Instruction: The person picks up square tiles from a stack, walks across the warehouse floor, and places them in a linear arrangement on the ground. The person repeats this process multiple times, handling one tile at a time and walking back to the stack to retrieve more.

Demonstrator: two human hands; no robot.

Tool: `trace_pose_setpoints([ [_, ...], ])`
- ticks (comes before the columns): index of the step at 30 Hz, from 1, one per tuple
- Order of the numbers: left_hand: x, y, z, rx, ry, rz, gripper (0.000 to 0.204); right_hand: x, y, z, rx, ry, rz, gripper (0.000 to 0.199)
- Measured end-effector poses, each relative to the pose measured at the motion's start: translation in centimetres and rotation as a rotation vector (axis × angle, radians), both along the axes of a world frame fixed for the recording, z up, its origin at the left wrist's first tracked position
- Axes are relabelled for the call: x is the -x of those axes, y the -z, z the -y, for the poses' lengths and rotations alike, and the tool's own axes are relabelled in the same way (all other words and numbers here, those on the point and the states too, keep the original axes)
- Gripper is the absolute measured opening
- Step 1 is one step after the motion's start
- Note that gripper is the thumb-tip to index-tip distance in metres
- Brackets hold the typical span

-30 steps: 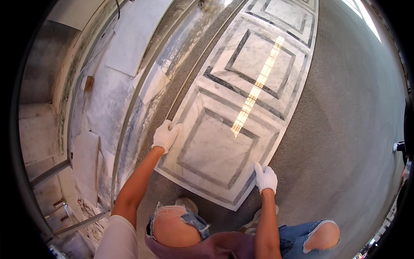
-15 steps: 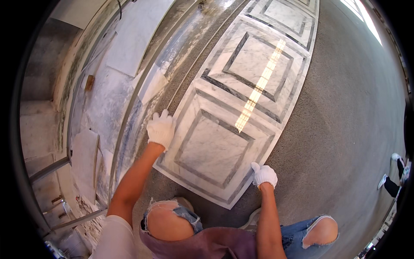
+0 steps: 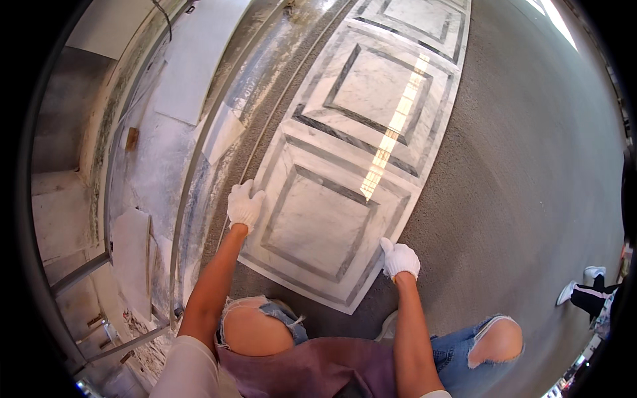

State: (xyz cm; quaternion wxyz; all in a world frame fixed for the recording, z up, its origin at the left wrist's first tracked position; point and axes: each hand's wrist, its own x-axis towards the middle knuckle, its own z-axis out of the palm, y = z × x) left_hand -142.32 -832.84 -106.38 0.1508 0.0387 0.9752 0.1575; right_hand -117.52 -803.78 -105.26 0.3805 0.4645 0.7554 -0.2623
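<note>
A square white marble tile (image 3: 317, 224) with grey inlaid frames lies closest to me, its near corner pointing towards my knees. My left hand (image 3: 245, 207), in a white knitted glove, is bent over the tile's left edge. On the opposite edge, my right hand (image 3: 401, 259), gloved the same way, has its thumb against the marble and the other fingers curled down beside it. The undersides of both hands' fingers are hidden. Beyond the near tile, a matching marble tile (image 3: 378, 96) adjoins it, and another patterned tile (image 3: 415, 20) continues the row.
Grey concrete floor (image 3: 517, 166) stretches to the right. A metal rail (image 3: 199, 159) runs along the left, with loose marble slabs (image 3: 199, 60) and a small brown block (image 3: 133, 138) beyond it. Another person's legs (image 3: 587, 292) show at the far right.
The view has shifted slightly, so the tile row appears further left. Both hands stay at the near tile's edges. The other person's legs show further into the picture.
</note>
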Motion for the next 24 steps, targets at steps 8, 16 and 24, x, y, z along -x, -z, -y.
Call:
trace_pose_setpoints([
  [8, -0.1, 1.1, -0.3, -0.096, -0.085, -0.01, 0.051, -1.0, 0.4, 0.2, -0.065, -0.026, -0.078, 0.066],
  [16, 0.1, 1.6, -0.1, -0.08, -0.067, -0.009, 0.051, -2.4, 2.1, 0.4, -0.122, -0.011, -0.185, 0.067],
  [24, 0.0, 0.6, -0.2, -0.087, -0.062, 0.021, 0.051, -2.1, 1.5, 0.2, -0.045, -0.009, -0.135, 0.065],
])
